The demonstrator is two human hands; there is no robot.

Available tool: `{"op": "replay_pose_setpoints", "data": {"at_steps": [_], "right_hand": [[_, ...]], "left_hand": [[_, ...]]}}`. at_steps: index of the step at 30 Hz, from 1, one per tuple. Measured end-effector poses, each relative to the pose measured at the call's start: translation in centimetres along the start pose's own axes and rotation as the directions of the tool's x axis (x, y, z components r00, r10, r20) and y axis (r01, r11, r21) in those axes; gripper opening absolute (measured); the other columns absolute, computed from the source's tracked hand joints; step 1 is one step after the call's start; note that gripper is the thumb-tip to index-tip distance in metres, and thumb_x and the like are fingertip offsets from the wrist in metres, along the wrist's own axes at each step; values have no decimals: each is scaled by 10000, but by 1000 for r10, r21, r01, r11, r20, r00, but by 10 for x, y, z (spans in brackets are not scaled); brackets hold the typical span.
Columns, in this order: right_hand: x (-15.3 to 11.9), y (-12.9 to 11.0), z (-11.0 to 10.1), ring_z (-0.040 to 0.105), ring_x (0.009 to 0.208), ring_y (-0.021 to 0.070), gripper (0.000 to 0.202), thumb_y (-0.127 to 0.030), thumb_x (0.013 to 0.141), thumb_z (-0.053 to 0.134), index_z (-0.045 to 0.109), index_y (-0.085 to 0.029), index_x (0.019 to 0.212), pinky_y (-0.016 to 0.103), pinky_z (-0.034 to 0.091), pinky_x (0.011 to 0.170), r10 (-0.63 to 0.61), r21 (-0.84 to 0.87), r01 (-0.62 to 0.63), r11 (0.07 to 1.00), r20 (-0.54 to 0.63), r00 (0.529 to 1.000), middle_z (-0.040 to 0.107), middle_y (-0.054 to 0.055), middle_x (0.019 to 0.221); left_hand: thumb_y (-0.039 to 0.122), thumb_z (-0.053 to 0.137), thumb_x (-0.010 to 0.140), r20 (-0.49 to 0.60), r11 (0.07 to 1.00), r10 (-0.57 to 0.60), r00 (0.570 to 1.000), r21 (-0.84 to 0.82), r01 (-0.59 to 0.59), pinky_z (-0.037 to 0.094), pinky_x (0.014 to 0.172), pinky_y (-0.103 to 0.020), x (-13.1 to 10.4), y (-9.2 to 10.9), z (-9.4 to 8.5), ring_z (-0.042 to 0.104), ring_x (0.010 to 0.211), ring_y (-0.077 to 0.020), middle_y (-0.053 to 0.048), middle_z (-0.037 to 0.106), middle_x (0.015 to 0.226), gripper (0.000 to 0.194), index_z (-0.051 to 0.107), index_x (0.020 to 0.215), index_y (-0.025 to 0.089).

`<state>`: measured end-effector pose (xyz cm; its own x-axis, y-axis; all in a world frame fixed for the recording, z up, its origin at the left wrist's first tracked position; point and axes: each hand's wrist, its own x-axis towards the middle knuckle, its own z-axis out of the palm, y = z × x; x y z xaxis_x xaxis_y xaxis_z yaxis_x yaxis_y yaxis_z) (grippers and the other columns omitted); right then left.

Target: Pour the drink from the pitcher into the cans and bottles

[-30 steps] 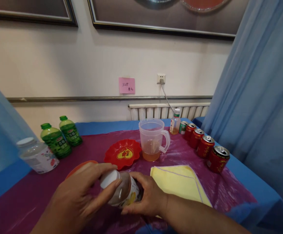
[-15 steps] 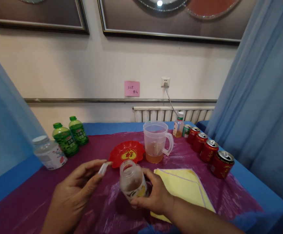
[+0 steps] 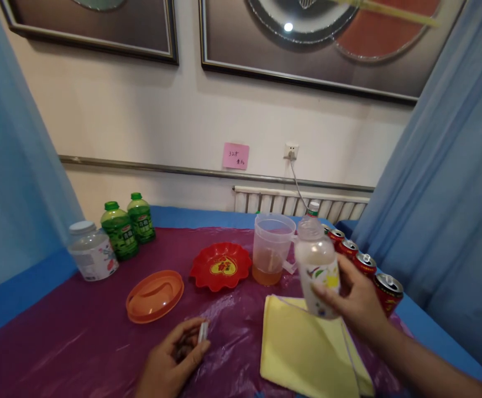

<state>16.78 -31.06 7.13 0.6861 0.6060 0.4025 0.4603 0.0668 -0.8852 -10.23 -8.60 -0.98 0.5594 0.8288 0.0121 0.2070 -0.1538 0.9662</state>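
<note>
My right hand [image 3: 355,301] is wrapped round a clear wide-necked bottle [image 3: 316,271] with a white label bearing yellow and green print. The bottle is uncapped and held upright above the yellow cloth [image 3: 303,354], just right of the jug. Between the thumb and fingers of my left hand [image 3: 178,354] is a small white cap [image 3: 203,332], low over the purple sheet [image 3: 232,326]. Ahead of that hand lies an orange lid [image 3: 155,297]. The red scalloped plate [image 3: 199,268] sits beyond, and beside it stands a clear plastic jug [image 3: 272,249] with amber liquid in its bottom.
On the left stand two green bottles [image 3: 119,231] and a jar with a white lid [image 3: 94,257]. Several red cans [image 3: 388,293] line the right edge. A small bottle with a white cap [image 3: 313,208] is partly hidden behind the held bottle. Blue curtains [image 3: 435,149] hang at both sides.
My right hand has carried the bottle right and raised it, past the jug's handle. My left hand has shifted right and nearer with the cap, uncovering the orange lid. The view has tilted.
</note>
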Motion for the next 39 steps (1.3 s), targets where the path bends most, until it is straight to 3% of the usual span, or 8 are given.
{"op": "replay_pose_setpoints", "data": {"at_steps": [2, 4, 7, 13, 16, 24, 35, 39], "right_hand": [[27, -2, -25, 722, 947, 285, 667, -546, 749, 791, 599, -209, 1292, 396, 593, 808, -88, -244, 64, 968, -91, 992, 737, 111, 1150], [55, -3, -44, 720, 899, 288, 663, -569, 747, 775, 622, -201, 1277, 399, 585, 778, -198, -465, 137, 874, -85, 976, 749, 101, 1092], [92, -3, -59, 711, 935, 289, 611, -556, 799, 724, 620, -213, 1294, 383, 557, 783, -294, -666, 256, 700, 58, 954, 742, 89, 1117], [142, -5, -59, 690, 949, 312, 559, -481, 825, 692, 607, -231, 1318, 386, 474, 778, -278, -879, 380, 289, 303, 912, 740, 106, 1110], [158, -10, -55, 670, 991, 315, 544, -449, 835, 683, 595, -219, 1319, 407, 433, 824, -286, -876, 469, 110, 424, 859, 728, 122, 1130], [182, -37, -44, 610, 1088, 290, 488, -321, 871, 657, 547, -229, 1338, 437, 323, 934, -292, -739, 661, -130, 666, 687, 671, 126, 1271], [194, -57, 15, 545, 1199, 284, 328, -135, 955, 542, 631, -233, 1255, 507, 267, 1061, -208, -484, 782, -394, 875, 437, 670, 118, 1277], [190, -59, 30, 536, 1243, 265, 348, -103, 979, 480, 651, -253, 1242, 528, 258, 1125, -151, -419, 807, -417, 907, 393, 676, 95, 1278]], "left_hand": [[620, 797, 591, 17, 999, 20, 1000, 29, -21, 587, 699, -284, -1, -6, 0, 708, 763, -225, -42, 762, 827, 582, 746, 998, 207], [609, 769, 629, 33, 997, 34, 999, 61, -36, 574, 685, -278, -1, -10, 1, 697, 748, -218, -33, 751, 817, 565, 740, 1029, 210], [588, 735, 673, 64, 993, 33, 997, 109, -40, 558, 686, -281, -2, -8, 1, 684, 732, -213, -26, 739, 806, 539, 729, 1057, 210], [570, 667, 735, 124, 986, 13, 992, 162, -34, 545, 716, -297, -7, -4, 0, 671, 760, -218, -35, 720, 828, 549, 701, 1132, 192], [565, 644, 759, 150, 981, 19, 988, 186, -47, 539, 724, -295, -7, -9, -1, 663, 765, -214, -31, 711, 837, 536, 696, 1148, 199], [597, 635, 755, 118, 972, 52, 992, 220, -77, 528, 696, -276, -5, -20, 2, 626, 690, -191, -4, 679, 763, 522, 728, 1122, 237], [519, 649, 747, 155, 974, 38, 987, 214, -71, 524, 702, -278, -10, -2, 1, 620, 702, -186, -13, 702, 794, 463, 728, 1099, 230], [484, 651, 760, 172, 965, 62, 983, 240, -103, 531, 710, -280, -12, 5, 1, 629, 696, -192, -16, 722, 798, 408, 743, 1080, 248]]}}
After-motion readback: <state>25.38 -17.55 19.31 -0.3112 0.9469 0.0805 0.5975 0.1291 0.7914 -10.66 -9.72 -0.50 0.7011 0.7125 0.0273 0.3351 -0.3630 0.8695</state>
